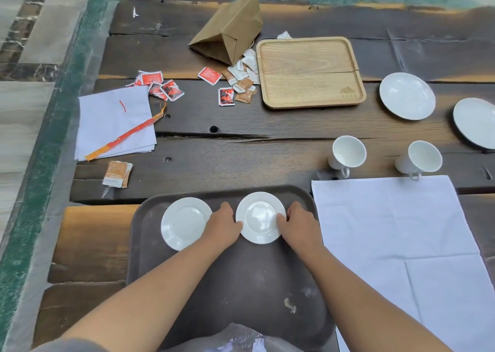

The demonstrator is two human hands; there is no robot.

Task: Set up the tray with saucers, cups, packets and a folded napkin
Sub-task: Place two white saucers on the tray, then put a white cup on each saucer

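A dark brown tray (241, 284) lies at the near edge of the wooden table. Two white saucers rest on its far part: the left saucer (184, 223) and the right saucer (261, 217). My left hand (223, 224) and my right hand (298, 224) hold the right saucer by its two sides, fingers on its rim. Two white cups (347, 153) (420, 160) stand beyond an unfolded white napkin (396, 231) right of the tray. Red and brown packets (235, 86) lie scattered further back.
A light wooden tray (310, 73) sits at the back, a brown paper bag (230, 30) lying beside it. Two white plates (407, 95) (475, 122) are at the far right. Folded napkins (115, 122) with an orange strip and a packet stack (117, 174) lie left.
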